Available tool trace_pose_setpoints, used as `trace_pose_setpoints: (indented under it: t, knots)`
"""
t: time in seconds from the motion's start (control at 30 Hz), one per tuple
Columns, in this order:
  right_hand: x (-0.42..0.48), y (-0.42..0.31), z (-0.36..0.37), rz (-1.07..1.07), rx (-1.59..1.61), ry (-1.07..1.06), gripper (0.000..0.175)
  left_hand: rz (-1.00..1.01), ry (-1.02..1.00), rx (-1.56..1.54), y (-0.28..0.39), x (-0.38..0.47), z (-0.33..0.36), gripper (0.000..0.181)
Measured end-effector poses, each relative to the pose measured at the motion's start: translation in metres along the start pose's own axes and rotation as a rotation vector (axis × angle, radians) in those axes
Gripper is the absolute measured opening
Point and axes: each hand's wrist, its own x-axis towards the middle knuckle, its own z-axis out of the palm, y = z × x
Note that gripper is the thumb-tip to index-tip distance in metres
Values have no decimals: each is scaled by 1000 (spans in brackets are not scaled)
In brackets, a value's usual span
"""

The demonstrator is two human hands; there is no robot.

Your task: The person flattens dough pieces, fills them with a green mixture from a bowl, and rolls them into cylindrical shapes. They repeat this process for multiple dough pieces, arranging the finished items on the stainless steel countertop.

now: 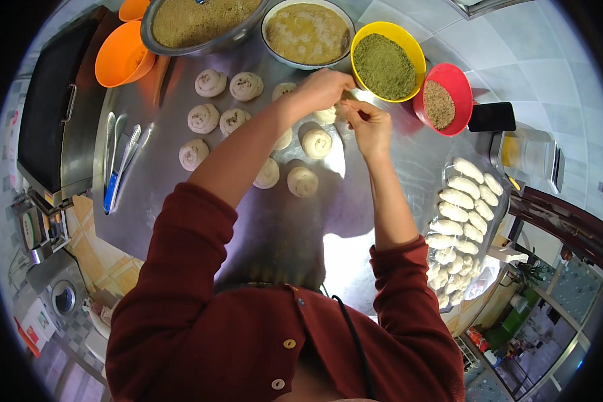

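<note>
Several coiled dough rounds (317, 143) lie in rows on a metal worktop (281, 236); those on the left bear dark specks. My left hand (331, 85) is over the back rows, its fingers bent down beside the yellow bowl (416, 40) of green powder. Close to it, my right hand (369, 120) has its thumb and fingertips pinched together at the edge of a dough round (325, 115). Whether either hand holds a bit of dough is too small to tell. My left forearm hides part of the dough rounds.
Along the back stand orange bowls (111, 60), a large metal bowl (153, 40), a white bowl of yellowish liquid (271, 53) and a red bowl (463, 95). A phone (492, 117) lies at right, dough pieces (453, 213) under film nearer me, tongs (125, 161) at left.
</note>
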Motion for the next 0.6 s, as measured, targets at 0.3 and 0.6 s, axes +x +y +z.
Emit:
trace_pose_setpoints:
  t: [0.3,0.6]
  knots:
    - [-44,3,23,-437,-440,-129,10,5,-118,254,7,-10,31,28]
    - [-32,-24,-82,-65,17,88,6,110,-89,443,41,-55,15,47]
